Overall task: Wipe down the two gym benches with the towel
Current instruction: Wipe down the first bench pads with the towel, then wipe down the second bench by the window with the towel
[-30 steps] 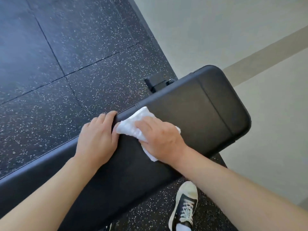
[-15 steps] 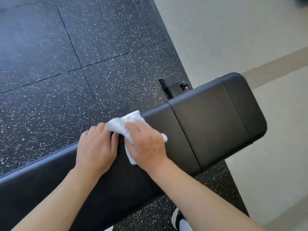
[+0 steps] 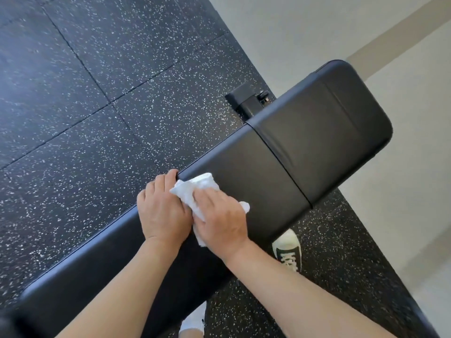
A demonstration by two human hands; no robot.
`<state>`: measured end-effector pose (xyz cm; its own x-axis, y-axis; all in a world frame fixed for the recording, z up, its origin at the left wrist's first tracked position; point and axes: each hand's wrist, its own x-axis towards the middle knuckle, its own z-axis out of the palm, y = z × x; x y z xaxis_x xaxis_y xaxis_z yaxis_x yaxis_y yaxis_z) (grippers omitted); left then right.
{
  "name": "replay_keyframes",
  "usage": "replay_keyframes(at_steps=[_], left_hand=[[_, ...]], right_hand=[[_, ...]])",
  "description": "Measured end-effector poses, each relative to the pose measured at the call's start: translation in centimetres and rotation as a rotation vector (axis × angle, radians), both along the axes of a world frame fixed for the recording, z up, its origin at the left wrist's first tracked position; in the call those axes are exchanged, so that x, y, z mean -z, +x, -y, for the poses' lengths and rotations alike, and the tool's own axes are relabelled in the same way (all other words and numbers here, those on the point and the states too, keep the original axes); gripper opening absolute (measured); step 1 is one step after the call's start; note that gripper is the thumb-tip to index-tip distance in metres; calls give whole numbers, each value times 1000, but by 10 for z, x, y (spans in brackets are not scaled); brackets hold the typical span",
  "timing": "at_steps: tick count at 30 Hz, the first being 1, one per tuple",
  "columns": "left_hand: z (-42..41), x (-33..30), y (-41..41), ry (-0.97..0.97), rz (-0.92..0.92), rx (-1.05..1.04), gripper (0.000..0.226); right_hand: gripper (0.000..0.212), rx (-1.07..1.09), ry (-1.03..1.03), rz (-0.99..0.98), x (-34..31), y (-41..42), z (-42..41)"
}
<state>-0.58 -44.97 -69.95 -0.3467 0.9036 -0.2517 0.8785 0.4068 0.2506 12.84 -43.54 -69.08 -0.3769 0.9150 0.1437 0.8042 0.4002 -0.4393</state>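
A black padded gym bench point(image 3: 280, 172) runs diagonally from lower left to upper right, with a seam between its long pad and the wider end pad. My right hand point(image 3: 219, 215) holds a bunched white towel point(image 3: 192, 189) and presses it on the long pad, left of the seam. My left hand point(image 3: 161, 211) rests flat on the pad right beside it, fingertips bent over the far edge. Only one bench is in view.
Dark speckled rubber floor tiles point(image 3: 97, 106) lie beyond the bench, with pale flooring point(image 3: 402, 228) to the right. A black frame foot point(image 3: 246, 101) sticks out behind the bench. My shoe point(image 3: 288, 250) stands on the near side under the pad.
My right hand has slid the towel leftward along the pad, away from the wide end. My left hand has kept beside it on the far edge. The view has shifted.
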Motion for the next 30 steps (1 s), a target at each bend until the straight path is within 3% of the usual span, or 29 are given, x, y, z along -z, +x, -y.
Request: replay_keyframes(at_steps=[5,8,11,12,20,30], left_hand=[[-1,-9,0,-16,9,20,51],[-1,-25,-1,-98,41,48,50],[8,-60,-2,-165,56,85,53],[12,-76,-2,-168,61,86,53],[15,-227,-14,-83,102,4,55],[30,-430,-4,213,146,-80,38]], right_hand=[[26,-395,105,185,-14,69,-39],[38,-151,10,273,-42,134,-80],[17,153,-224,242,-76,177,-98],[18,186,-242,224,-86,185,-100],[24,263,-244,44,-201,168,-113],[32,1,32,-89,-403,108,-115]])
